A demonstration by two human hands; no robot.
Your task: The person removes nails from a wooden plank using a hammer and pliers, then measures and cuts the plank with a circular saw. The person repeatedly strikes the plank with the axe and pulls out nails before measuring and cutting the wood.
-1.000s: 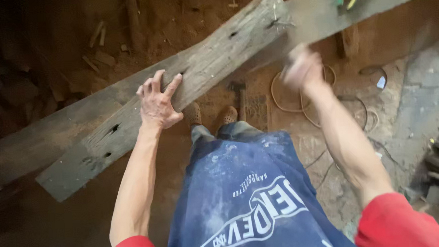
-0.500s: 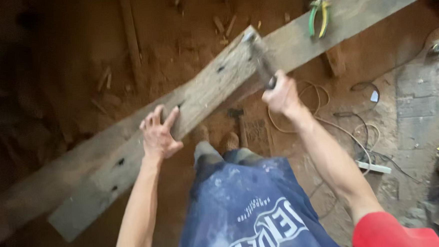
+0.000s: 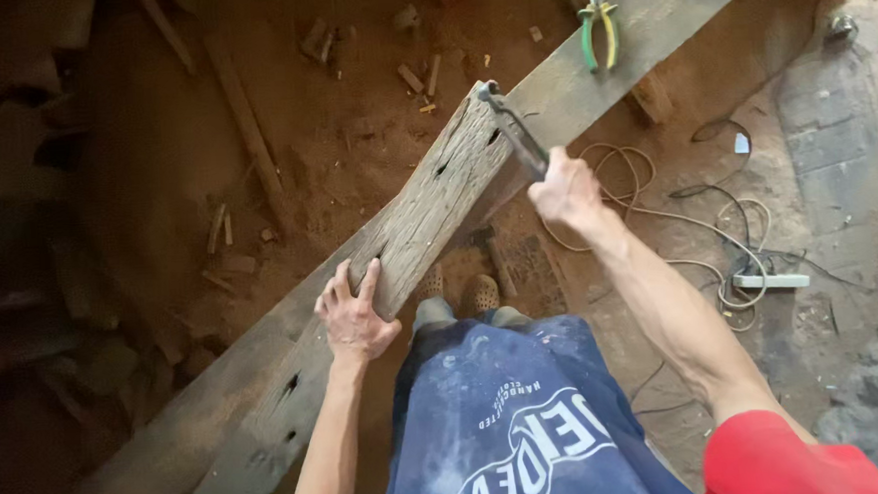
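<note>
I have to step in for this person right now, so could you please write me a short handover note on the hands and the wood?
Left hand: flat on the weathered plank, steadying it.
Right hand: gripping a hammer, its head at the plank's far end.
The plank lies on a longer beam; green-handled pliers rest on that beam.
Done: cannot tell from this view.
Left: probably the work at the plank's end; mind the cable on the floor.

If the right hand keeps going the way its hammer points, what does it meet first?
The right hand aims its hammer up-left; the head already sits at the end of the top plank, so that plank end comes first. Past it, likely only littered floor.
</note>
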